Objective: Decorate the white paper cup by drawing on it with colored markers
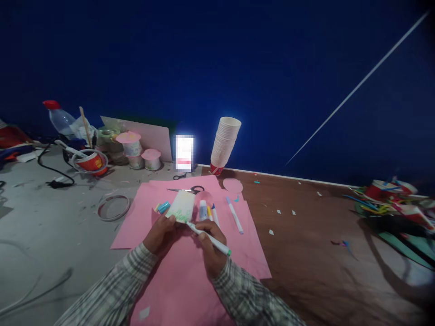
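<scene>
My left hand [162, 233] is closed on the near end of a white paper cup [182, 204] tilted over pink paper. Green pen strokes cover the cup's lower part. In my right hand [212, 244] is a white felt-tip marker [215, 243] with a green end, its tip at the cup's near edge. Right of the cup lie a glue stick [203, 211], a yellow-marked pen [210, 213] and a blue-tipped marker [215, 214]. A purple-capped marker [235, 216] lies farther right. Behind the cup are black-handled scissors [196, 189]; a blue cap-like piece [164, 207] is at its left.
Pink sheets [248, 253] cover the table before me. A tall stack of paper cups [226, 140] leans near the blue wall. At left stand pink-topped decorated cups [151, 159], a tape roll [114, 208] and a red cup [91, 163]. Scraps and red cups [379, 190] lie right.
</scene>
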Tool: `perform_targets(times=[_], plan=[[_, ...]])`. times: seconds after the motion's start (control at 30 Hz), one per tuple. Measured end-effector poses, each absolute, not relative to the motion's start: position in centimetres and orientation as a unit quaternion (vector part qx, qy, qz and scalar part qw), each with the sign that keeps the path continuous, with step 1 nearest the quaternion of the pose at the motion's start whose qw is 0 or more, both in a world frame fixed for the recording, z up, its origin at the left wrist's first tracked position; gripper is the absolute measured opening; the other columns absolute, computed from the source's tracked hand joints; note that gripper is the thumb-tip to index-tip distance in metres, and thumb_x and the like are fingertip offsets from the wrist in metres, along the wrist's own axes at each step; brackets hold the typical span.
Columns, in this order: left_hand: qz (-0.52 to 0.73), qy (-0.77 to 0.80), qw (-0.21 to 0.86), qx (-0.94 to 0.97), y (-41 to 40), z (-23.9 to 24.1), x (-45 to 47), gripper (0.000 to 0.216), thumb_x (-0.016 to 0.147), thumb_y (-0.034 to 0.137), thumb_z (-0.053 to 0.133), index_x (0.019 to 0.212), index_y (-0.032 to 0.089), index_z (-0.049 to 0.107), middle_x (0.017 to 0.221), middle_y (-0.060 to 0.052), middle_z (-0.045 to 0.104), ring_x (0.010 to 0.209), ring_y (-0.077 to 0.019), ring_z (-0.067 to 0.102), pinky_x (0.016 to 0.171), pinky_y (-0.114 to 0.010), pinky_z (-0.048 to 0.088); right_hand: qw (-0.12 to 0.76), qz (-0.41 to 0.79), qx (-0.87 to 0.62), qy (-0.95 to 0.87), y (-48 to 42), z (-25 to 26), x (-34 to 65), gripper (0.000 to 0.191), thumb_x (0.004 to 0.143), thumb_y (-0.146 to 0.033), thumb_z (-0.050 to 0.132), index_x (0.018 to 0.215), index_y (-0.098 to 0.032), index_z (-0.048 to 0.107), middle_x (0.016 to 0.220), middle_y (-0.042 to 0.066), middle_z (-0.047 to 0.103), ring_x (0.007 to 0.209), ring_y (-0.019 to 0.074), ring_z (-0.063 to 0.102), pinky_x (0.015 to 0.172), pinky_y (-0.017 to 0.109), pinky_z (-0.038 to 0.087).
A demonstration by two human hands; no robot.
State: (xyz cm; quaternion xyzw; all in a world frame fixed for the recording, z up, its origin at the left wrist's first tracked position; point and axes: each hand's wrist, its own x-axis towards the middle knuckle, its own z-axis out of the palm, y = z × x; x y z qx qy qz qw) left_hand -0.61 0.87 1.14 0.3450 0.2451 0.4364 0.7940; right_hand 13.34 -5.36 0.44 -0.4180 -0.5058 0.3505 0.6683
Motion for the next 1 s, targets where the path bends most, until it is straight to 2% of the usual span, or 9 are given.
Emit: perform_targets(times=[0.17,0.57,0.8,1.0], plan=[[0.435,0.248,0.793,0.346,0.84,1.19,-0.53,0.044,0.063,0.040,0.069,0.099,0.017,0.059,0.081,-0.011,0.067,0.078,-0.0301,0.060,0.064,-0.042,0.049,0.655,0.352,-0.435,-0.508,-5.29,0.69,13.41,0.018,0.079,-0.021,0.049,0.086,-0.021,0.066,0.072,0.003,0.061,0.066,0.0245,0.058,0.062,0.035,0.047],[0.432,0.251,0.795,0.343,0.82,1.36,-0.56,0.045,0.063,0.040,0.070,0.100,0.017,0.059,0.080,-0.010,0.068,0.077,-0.0295,0.061,0.064,-0.042,0.050,0.650,0.346,-0.436,-0.518,-5.25,0.39,13.35,0.017,0.079,-0.019,0.051,0.087,-0.021,0.066,0.076,0.004,0.065,0.068,0.0253,0.062,0.062,0.035,0.049],[0.436,0.256,0.797,0.329,1.06,0.59,-0.70,0.049,0.063,0.042,0.069,0.104,0.018,0.058,0.090,-0.012,0.068,0.084,-0.0326,0.060,0.067,-0.044,0.049,0.664,0.355,-0.433,-0.495,-5.27,0.20,13.47,0.017,0.077,-0.021,0.050,0.083,-0.020,0.066,0.074,0.004,0.064,0.067,0.0255,0.061,0.062,0.036,0.049],[0.435,0.258,0.807,0.304,1.08,0.48,-0.77,0.063,0.061,0.040,0.071,0.116,0.016,0.050,0.104,-0.015,0.065,0.099,-0.0341,0.055,0.081,-0.046,0.045,0.688,0.322,-0.474,-0.446,-4.97,0.05,13.39,0.024,0.082,-0.025,0.047,0.098,-0.021,0.063,0.081,0.006,0.069,0.079,0.0288,0.064,0.069,0.041,0.050]])
